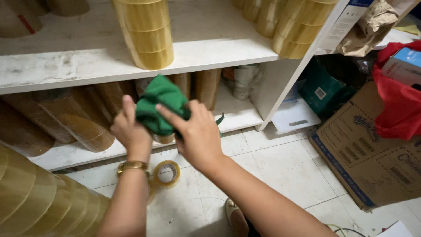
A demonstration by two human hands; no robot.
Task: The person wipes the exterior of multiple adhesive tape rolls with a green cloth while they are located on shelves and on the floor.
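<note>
Both hands, left and right, clamped on green cloth below shelf; tape roll beneath cloth.

Our left hand raised, thumb up, fingers curled closed; our right hand alongside, index finger extended, grip closed; forearms converge from below.

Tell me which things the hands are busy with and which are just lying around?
In hand:
- green cloth, gripped by left hand and right hand

Lying about:
- tape roll on the floor
- stacked tape rolls on the shelf
- cardboard box
- red bag
</note>
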